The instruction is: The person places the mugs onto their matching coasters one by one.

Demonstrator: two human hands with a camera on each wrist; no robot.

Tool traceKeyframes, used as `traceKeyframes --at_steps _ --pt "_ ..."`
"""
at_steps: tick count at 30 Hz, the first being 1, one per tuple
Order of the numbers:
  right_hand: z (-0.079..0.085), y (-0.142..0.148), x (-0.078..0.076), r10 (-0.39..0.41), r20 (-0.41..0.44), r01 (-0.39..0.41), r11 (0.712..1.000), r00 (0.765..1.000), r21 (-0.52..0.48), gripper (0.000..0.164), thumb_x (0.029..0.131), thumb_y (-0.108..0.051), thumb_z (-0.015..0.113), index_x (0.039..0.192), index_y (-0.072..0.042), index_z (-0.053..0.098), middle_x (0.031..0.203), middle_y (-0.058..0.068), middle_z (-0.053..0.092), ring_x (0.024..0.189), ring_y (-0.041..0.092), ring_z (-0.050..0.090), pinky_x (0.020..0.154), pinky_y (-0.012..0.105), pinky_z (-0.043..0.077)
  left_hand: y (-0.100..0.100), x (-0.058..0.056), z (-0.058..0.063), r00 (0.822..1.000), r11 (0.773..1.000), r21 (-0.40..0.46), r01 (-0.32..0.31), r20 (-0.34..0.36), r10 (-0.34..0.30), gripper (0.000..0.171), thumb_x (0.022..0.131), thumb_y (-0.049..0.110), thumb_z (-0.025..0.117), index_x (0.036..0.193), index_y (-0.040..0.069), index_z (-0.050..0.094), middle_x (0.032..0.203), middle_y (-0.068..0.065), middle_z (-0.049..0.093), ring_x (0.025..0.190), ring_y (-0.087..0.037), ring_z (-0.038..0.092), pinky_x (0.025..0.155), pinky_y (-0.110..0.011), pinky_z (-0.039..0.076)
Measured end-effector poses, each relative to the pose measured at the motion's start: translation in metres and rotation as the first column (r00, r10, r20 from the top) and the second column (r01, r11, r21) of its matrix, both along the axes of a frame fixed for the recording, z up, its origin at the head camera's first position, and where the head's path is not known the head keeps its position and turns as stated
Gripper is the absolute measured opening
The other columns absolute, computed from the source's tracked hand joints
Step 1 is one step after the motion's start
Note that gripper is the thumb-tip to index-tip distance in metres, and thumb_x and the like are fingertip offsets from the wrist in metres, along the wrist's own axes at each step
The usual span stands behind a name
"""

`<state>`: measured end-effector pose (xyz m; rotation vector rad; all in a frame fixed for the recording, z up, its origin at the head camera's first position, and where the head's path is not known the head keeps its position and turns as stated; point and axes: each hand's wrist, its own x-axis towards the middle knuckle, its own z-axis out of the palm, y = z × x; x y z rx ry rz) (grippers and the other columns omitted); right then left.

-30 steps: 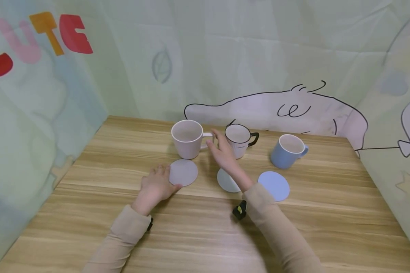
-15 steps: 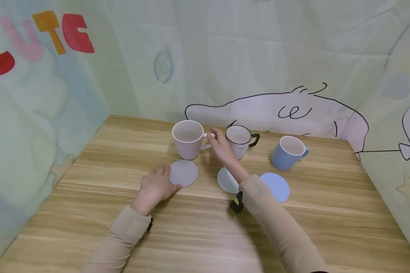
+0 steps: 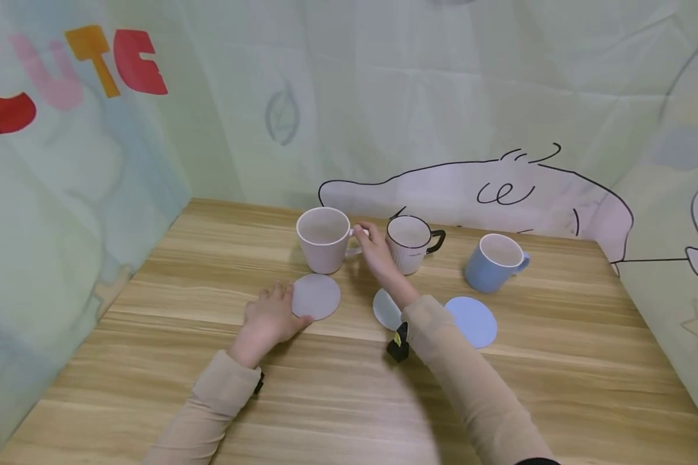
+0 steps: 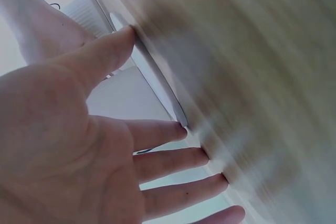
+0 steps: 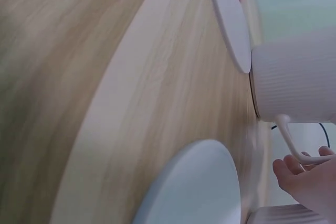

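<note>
A pale pinkish-white mug stands upright on the table, behind a grey round coaster. My right hand holds that mug's handle, thumb and fingers around it; in the right wrist view, the mug has its handle between them. Spread out beside the grey coaster, my left hand touches its edge with thumb and index finger. The left wrist view has these fingers nearly straight, fingertips on the table, and the coaster lying flat between thumb and index finger.
A white mug with black rim stands right beside my right hand, its pale coaster partly under my forearm. Farther right are a blue mug and a blue coaster. A printed cloth wall borders the wooden table.
My right thumb and fingers have come onto the pinkish-white mug's handle, and the right forearm has shifted slightly left. The mugs and my left hand keep their places; the view moves slightly.
</note>
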<state>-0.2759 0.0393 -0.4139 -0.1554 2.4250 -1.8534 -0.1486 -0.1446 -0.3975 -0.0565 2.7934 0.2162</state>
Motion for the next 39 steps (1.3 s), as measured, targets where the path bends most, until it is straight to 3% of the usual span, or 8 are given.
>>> traceKeyframes --at_steps 6,13,20,26,34,39 --pt "-0.001 -0.0046 -0.0017 -0.017 0.052 0.02 0.998 0.999 -0.06 0.046 0.102 -0.037 0.041 0.137 -0.007 0.046 0.135 0.019 0.054 0.125 0.033 0.053 0.108 0.046 0.04 0.0012 0.0007 0.0011 1.0 1.0 -0.002 0.002 0.003 -0.002 0.085 0.091 0.053 0.056 0.15 0.001 0.025 0.155 -0.026 0.025 0.14 -0.047 0.028 0.099 -0.064 0.039" --pt "-0.0024 -0.0097 -0.0031 -0.032 0.07 0.043 0.985 0.997 -0.165 0.04 0.103 -0.03 0.042 0.127 0.0 0.049 0.126 0.023 0.058 0.12 0.037 0.057 0.105 0.045 0.043 0.0017 0.0005 0.0001 1.0 1.0 0.008 0.0 -0.008 0.0 0.086 0.09 0.053 0.057 0.15 0.0 0.026 0.155 -0.027 0.025 0.14 -0.048 0.028 0.099 -0.064 0.039" --pt "-0.0041 -0.0104 -0.0036 -0.058 0.065 0.068 0.983 0.996 -0.173 0.03 0.102 -0.03 0.044 0.109 -0.002 0.052 0.101 0.014 0.061 0.104 0.03 0.06 0.097 0.04 0.047 0.0021 0.0003 0.0003 1.0 1.0 0.003 0.0 -0.005 0.0 0.085 0.09 0.052 0.057 0.15 0.0 0.026 0.154 -0.026 0.026 0.139 -0.048 0.029 0.099 -0.064 0.039" --pt "-0.0053 -0.0101 -0.0058 -0.048 0.068 0.06 0.98 0.997 -0.192 0.024 0.102 -0.028 0.045 0.097 -0.006 0.054 0.091 0.012 0.061 0.095 0.026 0.059 0.09 0.034 0.048 0.0015 0.0001 0.0003 1.0 1.0 0.001 -0.004 -0.001 0.004 0.086 0.09 0.053 0.056 0.15 0.0 0.025 0.155 -0.026 0.025 0.139 -0.048 0.028 0.099 -0.064 0.039" --pt "-0.0054 -0.0083 -0.0085 -0.028 0.195 0.11 0.898 0.98 -0.425 0.023 0.097 -0.021 0.054 0.075 -0.017 0.055 0.068 -0.004 0.055 0.074 0.01 0.059 0.073 0.026 0.043 0.0006 0.0004 -0.0016 1.0 1.0 -0.015 0.006 0.0 -0.006 0.085 0.091 0.054 0.055 0.15 0.0 0.026 0.155 -0.025 0.024 0.14 -0.048 0.028 0.098 -0.064 0.04" --pt "-0.0056 -0.0077 -0.0084 -0.028 0.203 0.116 0.891 0.979 -0.439 0.027 0.096 -0.019 0.055 0.069 -0.015 0.054 0.065 -0.003 0.052 0.07 0.01 0.058 0.071 0.026 0.043 0.001 0.0006 -0.0015 1.0 1.0 -0.024 0.011 0.004 -0.011 0.085 0.091 0.054 0.055 0.15 0.0 0.026 0.156 -0.025 0.024 0.14 -0.048 0.028 0.098 -0.063 0.041"
